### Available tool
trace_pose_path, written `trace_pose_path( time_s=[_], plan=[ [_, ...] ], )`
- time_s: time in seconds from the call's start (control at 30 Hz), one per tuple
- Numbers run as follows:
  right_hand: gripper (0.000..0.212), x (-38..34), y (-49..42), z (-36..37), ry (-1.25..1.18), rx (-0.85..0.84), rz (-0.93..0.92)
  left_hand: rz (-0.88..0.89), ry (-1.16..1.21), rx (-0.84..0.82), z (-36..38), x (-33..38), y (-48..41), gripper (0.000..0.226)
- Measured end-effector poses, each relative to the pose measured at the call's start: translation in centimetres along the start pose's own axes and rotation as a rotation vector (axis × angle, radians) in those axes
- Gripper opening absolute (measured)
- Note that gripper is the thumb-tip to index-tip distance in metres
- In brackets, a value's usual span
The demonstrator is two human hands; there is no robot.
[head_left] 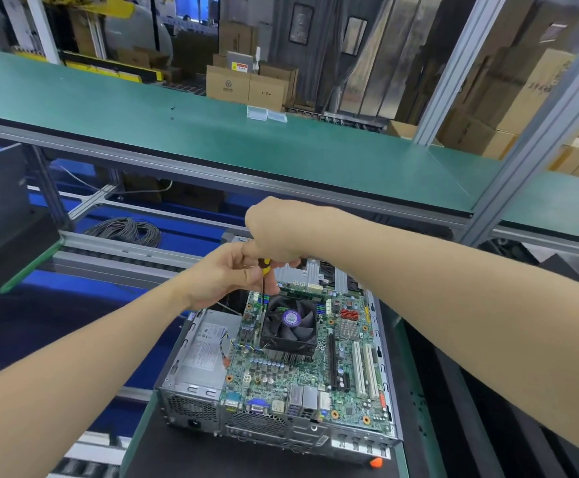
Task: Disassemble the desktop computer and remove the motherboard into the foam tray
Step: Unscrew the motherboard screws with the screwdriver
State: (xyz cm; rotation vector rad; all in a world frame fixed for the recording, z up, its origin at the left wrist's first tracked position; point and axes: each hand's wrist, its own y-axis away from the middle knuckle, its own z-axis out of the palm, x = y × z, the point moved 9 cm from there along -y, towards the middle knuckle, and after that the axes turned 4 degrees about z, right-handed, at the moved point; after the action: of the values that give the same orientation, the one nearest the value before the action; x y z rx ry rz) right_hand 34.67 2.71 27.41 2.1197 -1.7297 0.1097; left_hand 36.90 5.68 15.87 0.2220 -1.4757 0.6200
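Green circuit board, the motherboard [315, 370]: seated flat inside the open desktop computer [191, 401], lower centre of the frame, on the dark tabletop [212, 458]. White and black expansion slots at right, rear ports along the near edge, black cooler fan [289, 326] with purple hub label near the middle. Grey power supply [203, 353] in the left bay of the case, thin coloured wires trailing from its edge onto the board.

Progress, as judged: early to middle. Cover off, interior exposed. Cooler, power supply and board all in place. Gold-ringed mounting holes along the board edges too small to tell whether screws sit in them. Foam tray not in view.

Step in hand, apparently: working a fastener at the cooler's upper-left corner. Yellow-and-black screwdriver [264, 267] upright, shaft dropping to that corner. Right hand [274, 232] over the handle top, fingers [291, 260] curled round it. Left hand [224, 276] pinching the lower handle to steady it.

Remaining: cooler fasteners, cables, board screws, lift-out to the tray.
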Motion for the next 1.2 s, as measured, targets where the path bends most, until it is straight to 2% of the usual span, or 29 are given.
trace_pose_path(
  time_s=[0.1,0.23,0.33,0.4,0.57,0.7,0.8,0.83,0.9,0.97,1.03,1.1,1.2],
  plan=[
    [0.032,-0.5,0.0,-0.3,0.077,0.014,-0.146,0.088,-0.037,0.222,-0.4,-0.3,0.4,0.023],
    [0.016,-0.7,0.2,-0.8,0.035,0.0,-0.303,0.148,-0.047,0.53,-1.1,-0.7,1.2,0.033],
    [0.008,-0.9,0.1,-0.8,0.011,-0.012,-0.359,0.122,-0.1,0.6,-1.2,-0.8,1.3,0.049],
    [0.009,-0.9,0.2,-0.8,-0.005,-0.004,-0.362,0.095,-0.111,0.537,-0.9,-0.6,1.0,0.051],
    [0.008,0.4,0.6,-0.8,-0.078,0.023,-0.281,0.063,-0.202,0.206,0.7,1.1,0.4,0.02],
    [0.007,1.7,1.8,-2.1,-0.188,0.105,-0.236,0.124,-0.181,0.25,1.1,2.5,0.2,0.016],
    [0.007,3.2,2.8,-3.1,-0.263,0.162,-0.178,0.116,-0.177,0.23,2.1,3.1,-0.5,0.026],
    [0.009,3.8,3.1,-3.2,-0.269,0.175,-0.144,0.064,-0.262,0.18,2.6,2.8,-0.8,0.031],
    [0.012,5.5,3.9,-3.2,-0.245,0.207,-0.064,-0.09,-0.578,0.011,4.2,1.7,-1.4,0.05],
    [0.014,7.4,4.8,-2.7,-0.215,0.213,0.01,-0.224,-0.967,-0.232,6.4,-0.2,-1.6,0.084],
    [0.014,8.7,5.8,-1.4,-0.207,0.177,0.06,-0.326,-1.257,-0.437,8.2,-2.3,-1.5,0.112],
    [0.013,9.6,6.7,0.2,-0.221,0.137,0.085,-0.337,-1.437,-0.473,8.6,-3.2,-1.8,0.116],
    [0.013,10.6,7.9,2.2,-0.249,0.127,0.101,-0.243,-1.428,-0.378,8.3,-2.7,-2.2,0.103]
  ],
)
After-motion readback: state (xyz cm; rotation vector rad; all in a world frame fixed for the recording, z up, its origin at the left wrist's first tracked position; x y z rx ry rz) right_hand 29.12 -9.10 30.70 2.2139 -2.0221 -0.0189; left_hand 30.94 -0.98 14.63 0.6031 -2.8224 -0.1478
